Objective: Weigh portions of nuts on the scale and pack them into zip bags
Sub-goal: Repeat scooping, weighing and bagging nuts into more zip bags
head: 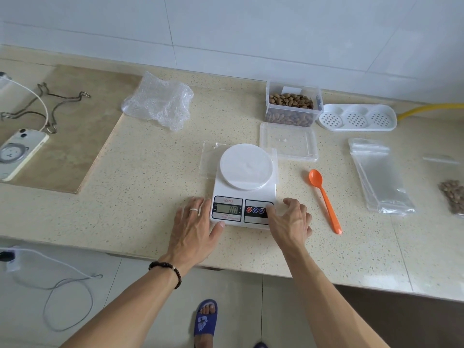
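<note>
The step in hand looks like readying the scale (244, 187) for a fresh portion, probably zeroing it, since its round pan is bare of nuts and a clear zip bag (210, 156) seems to lie under or across it, though the plastic is too faint to be sure. Going from the left: the left hand (195, 223) lies flat on the counter (150, 197), palm down, fingers straight and close together, its thumb touching the scale's near left corner, steadying it. Just right of those fingers sits the lit display, digits too blurred to read. Past that, the right hand (291, 218) arches over the scale's near right corner, fingers bent and slightly spread, 1 fingertip pressing at or beside the row of 3 buttons. Beyond the right fingers stands the open tub of nuts (292, 106), its lid (288, 141) lying nearer. Right of the right fingers lie the orange spoon (324, 199), then the stack of zip bags (379, 177), then 1 filled bag (453, 197) at the edge. Next, the right hand would need to leave the buttons, take the spoon and scoop from the tub.
</note>
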Tool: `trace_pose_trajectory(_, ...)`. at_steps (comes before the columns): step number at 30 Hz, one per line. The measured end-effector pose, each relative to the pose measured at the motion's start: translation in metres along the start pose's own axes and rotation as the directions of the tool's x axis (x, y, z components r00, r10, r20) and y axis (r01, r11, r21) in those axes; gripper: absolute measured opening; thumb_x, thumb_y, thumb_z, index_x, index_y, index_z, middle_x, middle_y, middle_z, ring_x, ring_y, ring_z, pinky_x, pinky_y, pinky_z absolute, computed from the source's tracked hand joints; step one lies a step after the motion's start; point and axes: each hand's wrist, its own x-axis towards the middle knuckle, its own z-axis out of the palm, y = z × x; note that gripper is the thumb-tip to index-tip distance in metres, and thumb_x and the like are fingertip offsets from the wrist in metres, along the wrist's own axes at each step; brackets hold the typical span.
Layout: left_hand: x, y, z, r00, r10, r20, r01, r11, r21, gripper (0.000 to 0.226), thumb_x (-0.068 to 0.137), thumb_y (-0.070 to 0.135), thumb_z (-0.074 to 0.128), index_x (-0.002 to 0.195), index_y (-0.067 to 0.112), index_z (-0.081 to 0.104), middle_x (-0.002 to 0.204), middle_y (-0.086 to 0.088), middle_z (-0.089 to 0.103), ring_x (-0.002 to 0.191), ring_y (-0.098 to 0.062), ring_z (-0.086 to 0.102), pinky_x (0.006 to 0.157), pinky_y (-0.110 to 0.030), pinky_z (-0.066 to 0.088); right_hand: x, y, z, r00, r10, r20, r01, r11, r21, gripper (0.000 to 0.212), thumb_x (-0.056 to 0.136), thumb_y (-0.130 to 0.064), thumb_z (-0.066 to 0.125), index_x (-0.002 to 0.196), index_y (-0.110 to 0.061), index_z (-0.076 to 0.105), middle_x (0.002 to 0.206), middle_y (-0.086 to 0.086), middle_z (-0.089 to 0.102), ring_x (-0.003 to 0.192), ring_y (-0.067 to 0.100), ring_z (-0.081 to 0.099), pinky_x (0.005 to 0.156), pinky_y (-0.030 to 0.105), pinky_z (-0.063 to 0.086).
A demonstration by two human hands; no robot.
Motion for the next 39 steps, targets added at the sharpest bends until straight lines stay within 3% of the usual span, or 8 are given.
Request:
trace_pose_trajectory(8, 0.015, 0.006, -0.033, 0.984, 0.063, -0.167, -0.068, 0.997, -0.024, 0.05, 0.091, 0.038, 0.057, 0.13, 0.007, 0.05, 0.126, -0.012, 0.054, 0.121, -0.029, 0.05, 0.093, -0.042, 0.048, 0.01, -0.012, -0.026, 0.996, 0.048, 0.077, -0.059, 0.987, 0.146, 0.051, 0.09, -0.037, 0.054, 0.135, -0.016, 0.045, 0.139, 0.007, 0.047, 0.127, 0.025, 0.043, 0.106, 0.053, 0.038)
trace_pose_trajectory(17, 0.093, 0.02, -0.051, 0.961, 0.233, -0.152, -0.236, 0.972, -0.005, 0.059, 0.087, 0.038, 0.062, 0.134, 0.005, 0.046, 0.13, -0.013, 0.051, 0.129, -0.032, 0.044, 0.106, -0.049, 0.041, 0.061, -0.043, -0.049, 0.998, 0.061, 0.011, -0.062, 0.967, 0.249, 0.047, 0.095, -0.029, 0.055, 0.137, -0.011, 0.047, 0.132, 0.007, 0.055, 0.116, 0.023, 0.053, 0.09, 0.035, 0.044)
trace_pose_trajectory(23, 0.128, 0.043, -0.037, 0.954, 0.299, -0.007, -0.298, 0.954, 0.034, 0.076, 0.086, 0.057, 0.027, 0.143, 0.008, 0.038, 0.145, -0.013, 0.043, 0.143, -0.031, 0.026, 0.116, -0.05, 0.025, 0.077, -0.007, -0.058, 0.98, 0.115, -0.163, -0.135, 0.983, -0.121, 0.038, 0.092, -0.021, 0.054, 0.127, -0.006, 0.055, 0.125, 0.013, 0.053, 0.116, 0.031, 0.045, 0.095, 0.043, 0.04)
trace_pose_trajectory(28, 0.141, 0.066, -0.03, 0.923, 0.376, 0.078, -0.38, 0.924, 0.041, 0.083, 0.09, 0.058, 0.049, 0.151, 0.011, 0.022, 0.157, -0.008, 0.026, 0.149, -0.026, 0.009, 0.121, -0.046, 0.008, 0.087, 0.028, -0.063, 0.964, 0.219, -0.151, -0.251, 0.935, -0.249, 0.029, 0.096, -0.031, 0.05, 0.109, -0.011, 0.065, 0.112, 0.009, 0.051, 0.106, 0.031, 0.047, 0.089, 0.044, 0.041)
trace_pose_trajectory(31, 0.15, 0.078, -0.03, 0.917, 0.366, 0.157, -0.379, 0.923, 0.067, 0.103, 0.079, 0.07, 0.056, 0.153, 0.014, 0.011, 0.16, -0.005, 0.015, 0.15, -0.023, 0.001, 0.121, -0.048, 0.003, 0.095, 0.03, -0.065, 0.978, 0.177, -0.111, -0.194, 0.966, -0.169, 0.017, 0.092, -0.026, 0.055, 0.098, -0.015, 0.066, 0.098, 0.005, 0.056, 0.093, 0.03, 0.056, 0.087, 0.046, 0.049)
trace_pose_trajectory(33, 0.156, 0.086, -0.029, 0.911, 0.354, 0.213, -0.381, 0.919, 0.1, 0.121, 0.069, 0.078, 0.059, 0.154, 0.013, 0.002, 0.162, -0.005, 0.007, 0.15, -0.023, -0.005, 0.121, -0.05, 0.001, 0.101, 0.026, -0.067, 0.99, 0.129, -0.057, -0.131, 0.991, -0.03, 0.009, 0.09, -0.02, 0.058, 0.095, -0.015, 0.063, 0.085, 0.003, 0.062, 0.076, 0.025, 0.062, 0.072, 0.041, 0.056)
trace_pose_trajectory(36, 0.166, 0.098, -0.028, 0.908, 0.319, 0.271, -0.369, 0.916, 0.158, 0.138, 0.06, 0.083, 0.063, 0.153, 0.012, -0.01, 0.163, -0.007, -0.006, 0.149, -0.024, -0.013, 0.12, -0.054, -0.001, 0.111, 0.009, -0.072, 0.998, 0.032, 0.056, -0.043, 0.976, 0.213, 0.007, 0.094, -0.019, 0.059, 0.092, -0.014, 0.064, 0.075, 0.006, 0.068, 0.058, 0.015, 0.062, 0.048, 0.019, 0.047)
trace_pose_trajectory(39, 0.174, 0.108, -0.026, 0.907, 0.283, 0.311, -0.354, 0.913, 0.203, 0.143, 0.059, 0.081, 0.066, 0.152, 0.01, -0.016, 0.163, -0.008, -0.01, 0.149, -0.025, -0.014, 0.119, -0.056, -0.002, 0.12, -0.009, -0.073, 0.993, -0.032, 0.112, -0.007, 0.943, 0.332, 0.012, 0.095, -0.019, 0.057, 0.085, -0.016, 0.064, 0.071, 0.008, 0.068, 0.052, 0.012, 0.059, 0.048, 0.02, 0.047)
